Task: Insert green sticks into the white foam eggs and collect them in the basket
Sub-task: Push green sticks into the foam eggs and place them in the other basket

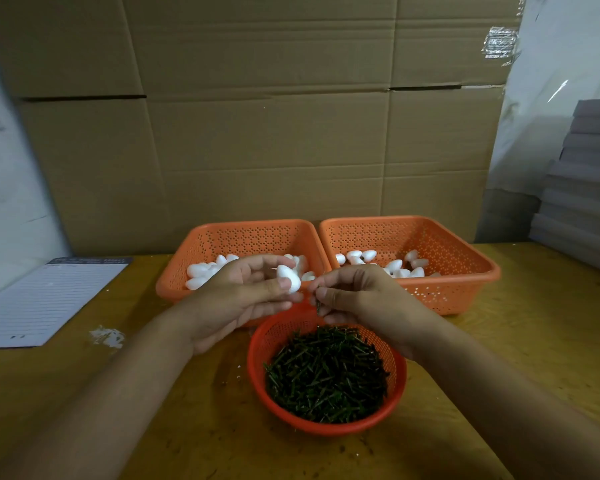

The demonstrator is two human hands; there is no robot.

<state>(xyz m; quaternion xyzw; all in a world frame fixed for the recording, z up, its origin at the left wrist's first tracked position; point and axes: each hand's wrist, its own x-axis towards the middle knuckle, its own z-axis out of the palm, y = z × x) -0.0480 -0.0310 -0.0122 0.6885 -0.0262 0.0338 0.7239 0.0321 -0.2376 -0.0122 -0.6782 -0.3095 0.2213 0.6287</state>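
My left hand (243, 292) holds one white foam egg (289, 278), thumb and fingers curled round it, above the near rim of the left orange basket (174, 282). My right hand (354, 292) pinches a single green stick (318, 303) between thumb and fingertips; the stick hangs roughly upright, its top just beside the egg, not in it. Both hands hover over the counter (499, 341). Round red basket (326, 424) directly below, heaped with green sticks (326, 375). Left orange basket holds loose eggs (201, 271). Right orange basket (465, 289) touches it side by side and holds more eggs (395, 266); sticks in them not discernible. Lined notepad (49, 299) at far left; white foam crumbs (106, 336) near it.
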